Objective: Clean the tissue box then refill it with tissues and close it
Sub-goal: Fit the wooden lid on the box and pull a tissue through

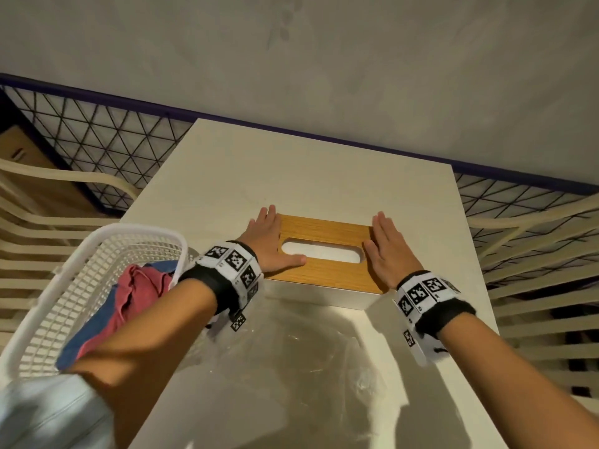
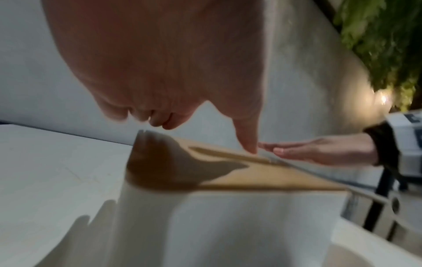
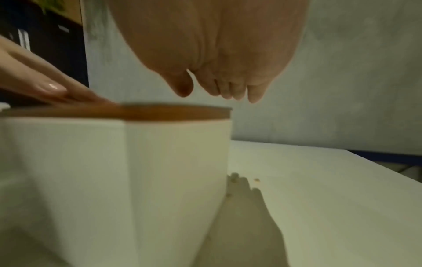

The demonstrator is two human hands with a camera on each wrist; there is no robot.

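You're pressing the lid down to close the tissue box.

Your left hand [image 1: 266,236] and right hand [image 1: 387,246] are lying flat, fingers straight, gripping nothing, one on each end of the smooth wooden lid [image 1: 324,272] so it's seating evenly on the plain white tissue box [image 1: 337,298], mid-table [image 1: 291,170]; white tissue is showing through the oval slot [image 1: 321,251]. A perforated plastic basket [image 1: 74,286] of cloths is sitting beside your left arm.

1. The head view is dim and warm; the table [image 1: 324,163] is brightest near its far end.
2. Arm shadows fall toward 6 o'clock, and crumpled plastic [image 1: 291,351] there shows faint glints.
3. Straight edges bow toward the head view's borders.
4. The left wrist view is blurred; a lamp glare [image 2: 383,98] sits at 3 o'clock, and a hand shadow darkens the lid [image 2: 262,173].
5. The right wrist view is soft, greenish and dim.
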